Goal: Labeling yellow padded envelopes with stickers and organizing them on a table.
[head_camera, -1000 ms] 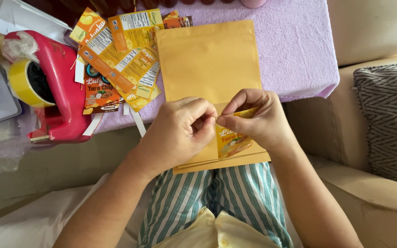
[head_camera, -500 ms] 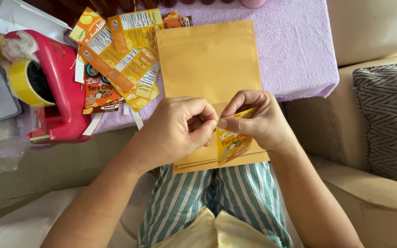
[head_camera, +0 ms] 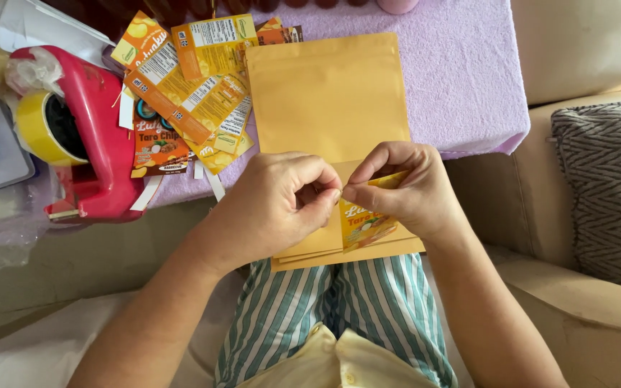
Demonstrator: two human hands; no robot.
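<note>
Barely shifted since a second ago: both hands in the same place over the near end of the yellow envelope (head_camera: 328,100), fingertips drawn a touch closer, small orange snack label (head_camera: 366,223) sitting a little lower under the right palm. Left hand (head_camera: 276,205) curled narrow, thumb and forefinger pinched on something tiny at the label's upper left corner, too small to tell whether backing strip or edge. Right hand (head_camera: 405,188) likewise closed, pinching the label's top edge and pressing it against the envelope's lower part, over striped trousers (head_camera: 339,309). By the look of it, work at an early to middle point: one label in hand and apparently not yet flat or fully stuck down, envelope face above it bare. Left of the envelope, a loose pile of printed labels (head_camera: 192,93) untouched on the purple cloth (head_camera: 461,79); further left, a red tape dispenser (head_camera: 98,136) with a yellow roll (head_camera: 37,126), unused.
</note>
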